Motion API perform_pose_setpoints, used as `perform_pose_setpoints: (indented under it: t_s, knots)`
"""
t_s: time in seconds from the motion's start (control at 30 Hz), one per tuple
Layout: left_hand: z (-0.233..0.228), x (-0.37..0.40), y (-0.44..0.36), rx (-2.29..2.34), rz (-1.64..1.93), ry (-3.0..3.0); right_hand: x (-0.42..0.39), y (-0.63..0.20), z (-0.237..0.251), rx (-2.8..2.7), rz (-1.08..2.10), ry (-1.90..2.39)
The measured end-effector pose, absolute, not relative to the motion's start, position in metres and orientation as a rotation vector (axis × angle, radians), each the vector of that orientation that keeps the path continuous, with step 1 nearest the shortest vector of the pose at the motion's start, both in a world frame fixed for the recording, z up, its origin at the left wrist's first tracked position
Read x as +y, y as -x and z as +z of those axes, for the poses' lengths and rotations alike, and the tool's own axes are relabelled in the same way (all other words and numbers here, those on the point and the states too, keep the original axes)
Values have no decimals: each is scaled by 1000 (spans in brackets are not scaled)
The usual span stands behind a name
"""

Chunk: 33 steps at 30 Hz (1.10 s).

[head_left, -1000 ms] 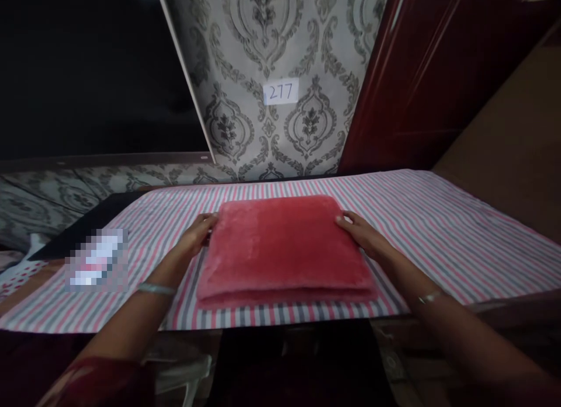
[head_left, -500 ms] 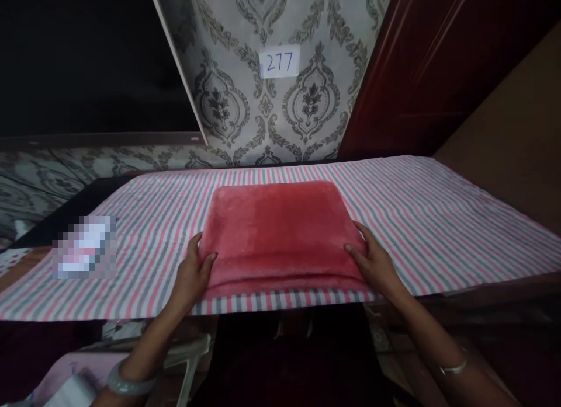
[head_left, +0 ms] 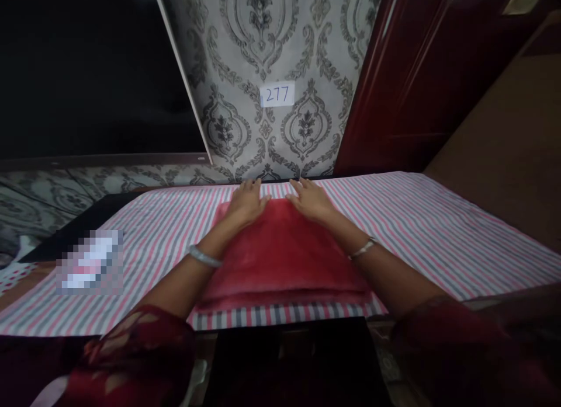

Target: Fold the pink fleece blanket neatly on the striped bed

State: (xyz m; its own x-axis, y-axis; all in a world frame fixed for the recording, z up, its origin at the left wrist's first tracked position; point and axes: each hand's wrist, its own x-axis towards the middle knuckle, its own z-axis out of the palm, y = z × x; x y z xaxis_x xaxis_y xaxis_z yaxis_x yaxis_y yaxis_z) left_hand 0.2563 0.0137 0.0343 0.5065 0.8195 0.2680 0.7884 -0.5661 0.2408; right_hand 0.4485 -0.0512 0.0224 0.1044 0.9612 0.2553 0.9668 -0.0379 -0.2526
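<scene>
A red plush blanket (head_left: 284,255), folded into a thick rectangle, lies flat at the front middle of a striped cloth (head_left: 421,232). My left hand (head_left: 248,201) rests over the far left part of the blanket, fingers stretched out toward the wall. Beside it, my right hand (head_left: 310,199) reaches over the far edge on the right, its fingers spread too. Neither hand grips anything. Both forearms cross above the blanket's sides and hide parts of them. Fold layers show along the near edge.
The pink, grey and white cloth covers the table. A blurred-out item (head_left: 90,262) lies at its left. Behind stand a dark television screen (head_left: 87,74), patterned wallpaper with a paper marked 277 (head_left: 277,94), and a dark red wooden door or panel (head_left: 421,74) at right.
Both hands have left the blanket's left and right near sides and moved forward and inward to its far edge. The view has tilted slightly upward. The blanket stays in place.
</scene>
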Motion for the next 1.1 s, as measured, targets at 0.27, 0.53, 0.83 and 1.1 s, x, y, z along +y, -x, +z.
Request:
perform_pose_setpoints:
  t_s: [0.27, 0.53, 0.83, 1.1]
  knots:
    - [-50, 19, -251, 1731, 314, -2728, -49, -445, -53, -1754, -148, 2215]
    - [-54, 27, -251, 1704, 331, -2717, -41, -449, -57, -1763, -170, 2211]
    - [-51, 19, -245, 1702, 458, -2753, -45, -448, -61, -1755, -176, 2191]
    - [-26, 24, -237, 1594, 263, -2605, -52, -448, -41, -1805, -64, 2226]
